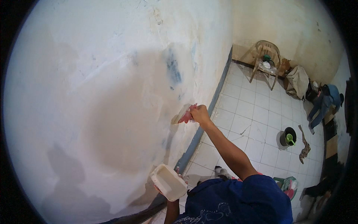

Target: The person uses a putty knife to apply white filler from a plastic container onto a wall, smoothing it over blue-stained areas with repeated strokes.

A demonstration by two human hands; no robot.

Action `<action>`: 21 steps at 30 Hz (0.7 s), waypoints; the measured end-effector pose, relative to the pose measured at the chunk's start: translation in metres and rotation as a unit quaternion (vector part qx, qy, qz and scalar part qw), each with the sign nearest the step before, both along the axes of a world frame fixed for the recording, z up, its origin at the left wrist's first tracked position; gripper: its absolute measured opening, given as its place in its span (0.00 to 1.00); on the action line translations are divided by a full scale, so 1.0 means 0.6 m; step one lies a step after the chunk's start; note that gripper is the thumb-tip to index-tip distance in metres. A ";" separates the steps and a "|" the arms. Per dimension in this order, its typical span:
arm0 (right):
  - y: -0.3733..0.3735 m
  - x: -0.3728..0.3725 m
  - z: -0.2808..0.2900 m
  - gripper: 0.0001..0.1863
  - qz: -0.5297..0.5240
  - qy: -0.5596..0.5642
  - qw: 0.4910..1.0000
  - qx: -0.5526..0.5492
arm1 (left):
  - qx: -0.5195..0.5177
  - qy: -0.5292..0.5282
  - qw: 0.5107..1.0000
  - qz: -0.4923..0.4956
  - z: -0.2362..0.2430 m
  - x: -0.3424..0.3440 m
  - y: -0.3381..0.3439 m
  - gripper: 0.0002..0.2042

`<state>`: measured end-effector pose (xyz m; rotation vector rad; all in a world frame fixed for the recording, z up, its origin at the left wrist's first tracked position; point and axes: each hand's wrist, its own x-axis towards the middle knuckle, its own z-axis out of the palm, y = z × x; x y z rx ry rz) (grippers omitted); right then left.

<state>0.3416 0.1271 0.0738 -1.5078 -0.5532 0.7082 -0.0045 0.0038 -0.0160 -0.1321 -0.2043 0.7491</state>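
Note:
My right hand grips a red-handled putty knife whose broad blade lies against the white wall. Lower down, my left hand holds a white rectangular tub from beneath, close to the wall. Pale paste coats the inside of the tub; most of the left palm is hidden under it. Above the knife, a bluish bare patch shows in the wall, with smeared greyish areas around it. My shadow falls over much of the surface.
A blue-grey skirting strip edges the tiled floor. Towards the far wall stands a plastic chair with things on it, beside a draped sack. A dark bucket, a crumpled cloth and blue clothing are at the right.

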 end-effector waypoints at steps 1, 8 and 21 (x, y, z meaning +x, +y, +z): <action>-0.002 -0.012 0.033 0.19 0.011 0.010 1.000 0.016 | 0.004 0.031 0.999 0.005 -0.010 -0.005 0.001 0.49; -0.021 -0.022 0.222 0.18 0.054 0.019 0.993 0.108 | 0.019 0.075 0.997 0.015 -0.002 0.009 -0.005 0.50; -0.058 0.031 0.336 0.11 -0.035 -0.032 0.978 0.205 | 0.039 0.080 0.996 0.010 -0.033 0.000 0.005 0.50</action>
